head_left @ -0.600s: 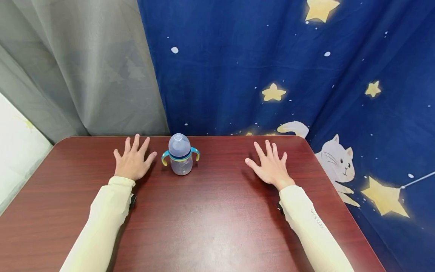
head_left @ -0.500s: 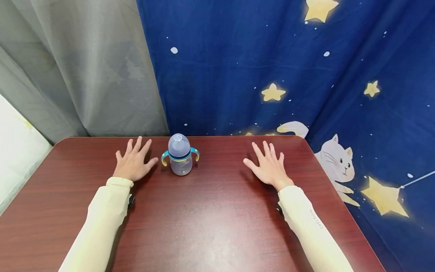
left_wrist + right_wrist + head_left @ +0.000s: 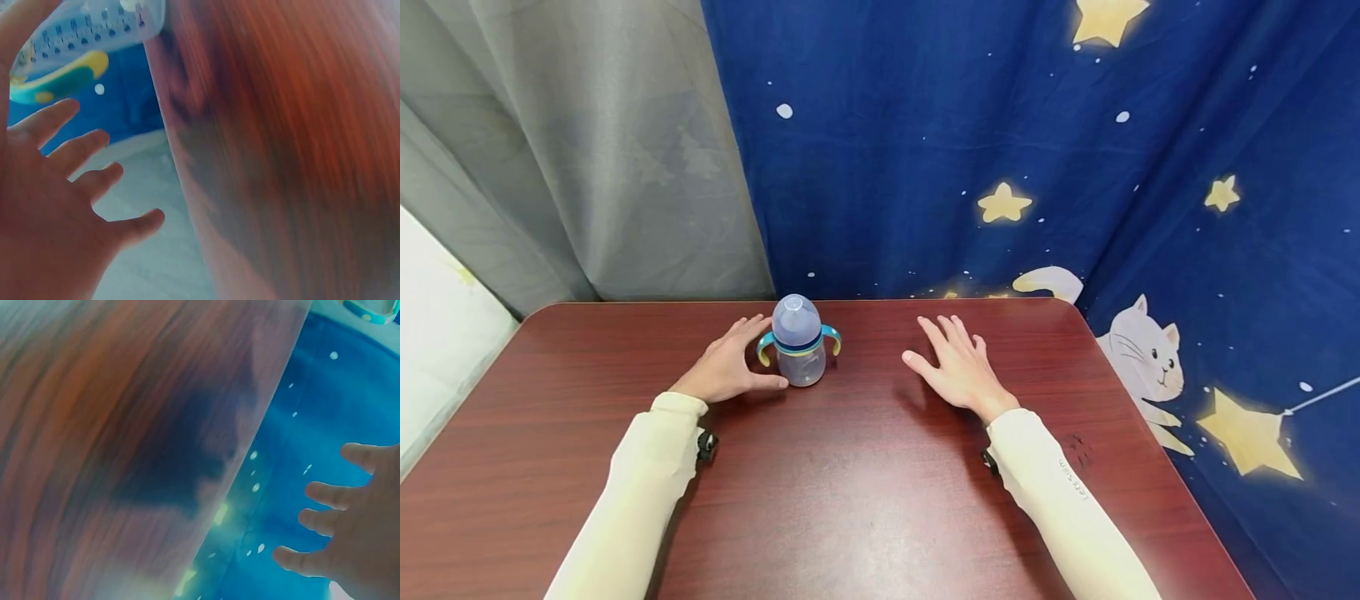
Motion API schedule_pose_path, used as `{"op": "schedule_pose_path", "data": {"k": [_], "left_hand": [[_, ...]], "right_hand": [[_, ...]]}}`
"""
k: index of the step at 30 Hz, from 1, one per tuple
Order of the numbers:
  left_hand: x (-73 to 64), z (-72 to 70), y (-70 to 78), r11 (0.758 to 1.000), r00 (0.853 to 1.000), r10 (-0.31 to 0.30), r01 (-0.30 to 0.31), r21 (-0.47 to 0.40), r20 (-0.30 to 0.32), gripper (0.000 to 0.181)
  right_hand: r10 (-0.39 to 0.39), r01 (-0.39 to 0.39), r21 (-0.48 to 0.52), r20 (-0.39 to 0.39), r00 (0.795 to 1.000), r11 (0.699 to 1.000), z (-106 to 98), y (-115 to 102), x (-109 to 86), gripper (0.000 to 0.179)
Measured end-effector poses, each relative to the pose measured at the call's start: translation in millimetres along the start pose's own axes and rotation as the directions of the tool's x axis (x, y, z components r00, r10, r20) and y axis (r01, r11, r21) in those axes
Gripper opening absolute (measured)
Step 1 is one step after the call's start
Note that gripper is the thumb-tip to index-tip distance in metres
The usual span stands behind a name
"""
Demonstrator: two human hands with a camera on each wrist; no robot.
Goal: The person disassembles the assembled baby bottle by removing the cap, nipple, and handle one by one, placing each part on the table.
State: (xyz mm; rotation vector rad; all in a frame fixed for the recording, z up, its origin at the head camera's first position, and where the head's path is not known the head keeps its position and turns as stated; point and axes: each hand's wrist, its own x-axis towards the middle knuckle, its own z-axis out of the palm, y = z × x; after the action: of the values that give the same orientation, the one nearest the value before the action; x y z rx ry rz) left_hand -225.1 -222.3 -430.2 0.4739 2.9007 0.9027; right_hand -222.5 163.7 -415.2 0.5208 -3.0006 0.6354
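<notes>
A baby bottle with a domed translucent cap and two blue-and-yellow handles stands upright near the far edge of the table. My left hand is at its left side, thumb and fingers spread apart around the left handle, the thumb tip right at the bottle's lower wall. In the left wrist view the fingers of the left hand are extended below the bottle's yellow-tipped handle and measuring marks. My right hand hovers over the table to the right of the bottle, fingers spread and holding nothing.
The dark red wooden table has rounded far corners. Right behind it hang a grey curtain and a blue curtain printed with stars and a cat.
My left hand has moved right to the bottle and turned, its thumb now in front of the left handle. My right hand has shifted left toward the bottle. The bottle stays in place.
</notes>
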Motion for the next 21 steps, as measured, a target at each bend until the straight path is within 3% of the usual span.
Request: {"op": "schedule_pose_path", "data": {"k": [8,21], "left_hand": [[6.1,8.8,10.7,0.981,0.995,0.067,-0.079,-0.175,-0.075,0.088],[10.1,15.6,14.9,0.965,0.99,0.056,-0.087,-0.248,-0.129,0.077]], "right_hand": [[-0.096,0.097,0.029,-0.025,0.995,0.995,7.9,-30.4,8.1,0.077],[-0.174,0.175,0.073,-0.02,0.985,0.982,18.7,-80.2,21.5,0.07]]}}
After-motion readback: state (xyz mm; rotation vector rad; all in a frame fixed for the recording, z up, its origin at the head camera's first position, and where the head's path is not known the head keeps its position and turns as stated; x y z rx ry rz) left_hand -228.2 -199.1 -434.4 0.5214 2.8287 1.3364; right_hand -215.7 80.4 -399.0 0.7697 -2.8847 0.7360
